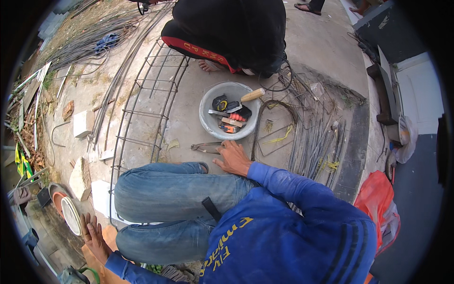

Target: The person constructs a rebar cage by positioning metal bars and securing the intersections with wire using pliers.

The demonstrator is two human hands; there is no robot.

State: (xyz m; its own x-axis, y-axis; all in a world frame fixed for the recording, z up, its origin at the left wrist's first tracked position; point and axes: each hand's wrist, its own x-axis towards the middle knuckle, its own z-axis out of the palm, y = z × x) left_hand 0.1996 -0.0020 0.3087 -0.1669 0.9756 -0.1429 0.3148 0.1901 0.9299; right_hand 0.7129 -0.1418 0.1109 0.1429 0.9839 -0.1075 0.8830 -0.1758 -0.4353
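My right hand [232, 158] is low over the concrete, thumb and fingers apart. Its fingertips are at the handle ends of a pair of metal pincers [204, 147] lying on the ground; whether they press on the handles I cannot tell. Just beyond stands a grey bucket [204, 113] with hand tools in it. Among these are a wooden-handled tool [252, 94], a red-handled tool [237, 117], a black and yellow tape measure [220, 102] and an orange and black tool [229, 128]. My left hand [96, 238] is raised at the lower left, fingers stretched, holding nothing, near a round white lid [71, 216].
A long rebar cage [142, 111] lies left of the bucket. Cut rods [319, 146] and a wire coil [279, 105] lie to its right. Another person in black [227, 33] crouches beyond it. A white block [83, 124] stands left; a red plastic bag [375, 193] sits right.
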